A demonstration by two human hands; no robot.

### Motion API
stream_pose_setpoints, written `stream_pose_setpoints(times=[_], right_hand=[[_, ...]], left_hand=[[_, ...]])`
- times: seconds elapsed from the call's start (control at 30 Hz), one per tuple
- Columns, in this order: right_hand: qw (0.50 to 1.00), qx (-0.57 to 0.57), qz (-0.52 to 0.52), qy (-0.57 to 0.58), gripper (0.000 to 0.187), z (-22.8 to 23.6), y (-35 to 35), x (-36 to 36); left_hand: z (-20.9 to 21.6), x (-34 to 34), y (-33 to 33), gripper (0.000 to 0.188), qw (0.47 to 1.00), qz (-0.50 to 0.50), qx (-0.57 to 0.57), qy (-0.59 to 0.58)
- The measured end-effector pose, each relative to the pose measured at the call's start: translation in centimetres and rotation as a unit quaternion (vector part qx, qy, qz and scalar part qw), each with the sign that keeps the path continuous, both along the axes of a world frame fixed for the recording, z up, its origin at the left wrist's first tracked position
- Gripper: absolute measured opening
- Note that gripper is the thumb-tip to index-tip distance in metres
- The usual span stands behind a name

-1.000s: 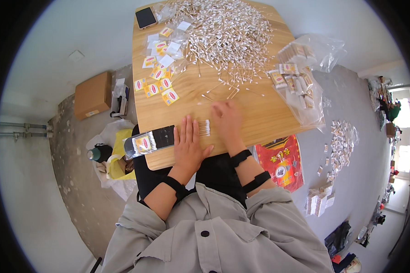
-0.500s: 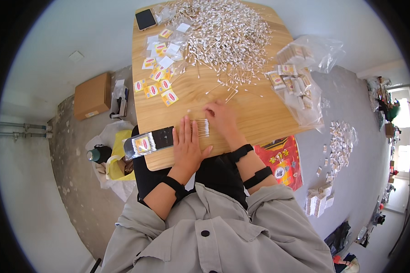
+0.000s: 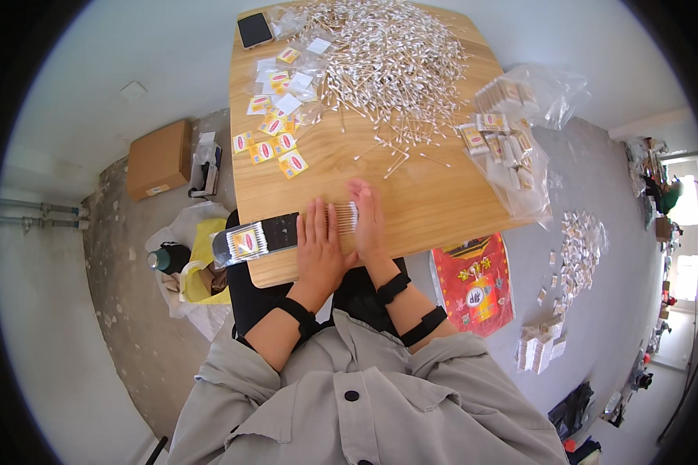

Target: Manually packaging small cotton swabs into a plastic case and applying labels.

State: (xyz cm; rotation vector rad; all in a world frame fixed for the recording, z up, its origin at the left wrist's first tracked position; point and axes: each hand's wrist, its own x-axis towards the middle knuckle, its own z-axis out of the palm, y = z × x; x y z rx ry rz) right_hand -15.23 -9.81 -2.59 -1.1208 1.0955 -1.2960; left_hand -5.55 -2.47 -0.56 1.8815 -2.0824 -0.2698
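A row of cotton swabs (image 3: 348, 218) lies side by side near the table's front edge. My left hand (image 3: 320, 244) rests flat on them with its fingers stretched out, covering their left part. Against their right ends my right hand (image 3: 371, 225) stands on edge, fingers extended and slightly blurred. Left of my left hand is a black strip (image 3: 281, 231) that reaches past the table edge. On it sits a clear packet of swabs with a yellow-and-white card (image 3: 246, 242).
A large heap of loose swabs (image 3: 395, 70) covers the far part of the wooden table (image 3: 326, 167). Yellow cards (image 3: 293, 163) and a phone (image 3: 254, 31) lie far left. Filled packets (image 3: 512, 147) sit on plastic at the right edge. More packets (image 3: 580, 244) lie on the floor.
My right hand has come down nearer to me and turned on edge against the swab ends. My left hand stays on the row. The view has shifted slightly.
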Motion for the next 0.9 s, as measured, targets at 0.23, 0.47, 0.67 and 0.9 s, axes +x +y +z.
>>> stream_pose_setpoints(times=[0.23,0.47,0.67,0.9], right_hand=[[0.999,-0.011,-0.040,-0.024,0.039,0.1,0.4,0.5],[0.996,0.008,-0.034,-0.083,0.041,0.4,0.2,0.3],[0.996,0.027,-0.049,-0.066,0.040,0.7,1.0,1.1],[0.997,0.005,-0.017,0.078,0.039,1.5,2.2,4.2]], left_hand=[[-0.1,0.0,0.3,0.099,1.000,0.005,-0.013,-0.004],[-0.3,0.3,0.3,0.098,0.998,0.017,-0.039,0.047],[0.6,0.9,0.3,0.093,0.999,-0.037,0.028,0.008],[0.0,3.4,1.0,0.091,0.998,-0.019,0.014,-0.062]])
